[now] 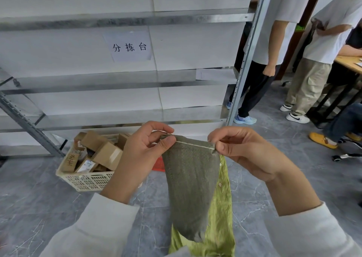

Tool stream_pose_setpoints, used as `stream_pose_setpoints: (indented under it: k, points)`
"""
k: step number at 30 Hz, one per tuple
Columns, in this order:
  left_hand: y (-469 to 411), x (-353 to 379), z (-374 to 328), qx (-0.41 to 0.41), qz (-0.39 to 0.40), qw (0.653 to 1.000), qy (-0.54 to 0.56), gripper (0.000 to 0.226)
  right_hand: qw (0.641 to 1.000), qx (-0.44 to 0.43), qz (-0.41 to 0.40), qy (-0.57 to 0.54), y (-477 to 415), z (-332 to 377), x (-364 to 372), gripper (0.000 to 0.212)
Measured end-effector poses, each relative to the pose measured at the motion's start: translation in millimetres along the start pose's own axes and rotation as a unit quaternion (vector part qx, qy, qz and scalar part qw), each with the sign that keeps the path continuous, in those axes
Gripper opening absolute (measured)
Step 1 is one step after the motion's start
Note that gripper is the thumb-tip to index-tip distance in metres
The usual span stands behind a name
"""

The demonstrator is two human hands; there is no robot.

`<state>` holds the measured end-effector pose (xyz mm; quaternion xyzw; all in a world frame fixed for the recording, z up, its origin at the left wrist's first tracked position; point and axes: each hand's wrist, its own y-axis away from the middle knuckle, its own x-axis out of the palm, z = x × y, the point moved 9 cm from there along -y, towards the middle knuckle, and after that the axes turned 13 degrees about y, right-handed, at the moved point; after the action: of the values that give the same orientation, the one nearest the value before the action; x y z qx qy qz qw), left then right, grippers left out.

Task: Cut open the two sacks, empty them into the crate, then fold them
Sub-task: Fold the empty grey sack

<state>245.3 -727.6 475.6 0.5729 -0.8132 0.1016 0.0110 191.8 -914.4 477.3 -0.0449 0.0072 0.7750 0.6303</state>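
A grey-green woven sack [191, 184] hangs limp in front of me, its stitched top seam stretched between my hands. My left hand [141, 155] pinches the seam's left corner with thumb and fingers. My right hand [244, 151] pinches the right corner. Behind the woven sack a shiny lime-green sheet [221, 227] hangs down; whether it is the second sack or a lining I cannot tell. On the floor at the left stands a cream plastic crate [88, 179] holding several cardboard boxes [106, 154].
A metal shelving rack [125, 19] with a paper sign stands against the white wall behind the crate. Two people [313, 51] stand at the right near a wooden desk [350, 63]. A seated person's yellow shoe [322, 140] and chair wheels are on the grey tiled floor.
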Motion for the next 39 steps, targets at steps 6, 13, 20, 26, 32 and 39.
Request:
stream_pose_setpoints:
  k: [6, 13, 20, 26, 32, 39]
  points:
    - [3, 17, -1, -0.015, 0.057, 0.998, 0.02, 0.018, 0.99, -0.067, 0.122, 0.036, 4, 23, 26, 0.016]
    - [6, 8, -9, 0.007, 0.05, 0.995, 0.081, 0.02, 0.991, -0.094, 0.093, 0.031, 5, 33, 2, 0.032]
    - [12, 1, 3, 0.002, 0.046, 0.986, 0.16, 0.024, 0.979, -0.134, -0.014, 0.155, 8, 32, -7, 0.057]
    - [1, -10, -6, 0.023, 0.031, 0.989, 0.142, 0.031, 0.991, -0.041, -0.046, 0.117, 6, -2, 1, 0.021]
    - [-4, -20, 0, 0.042, -0.059, 0.992, 0.103, 0.015, 0.992, 0.043, -0.078, 0.093, -12, -23, 15, 0.032]
    - [6, -7, -26, 0.148, -0.009, 0.984, -0.097, 0.026, 0.982, 0.078, -0.17, 0.036, -14, -32, 9, 0.015]
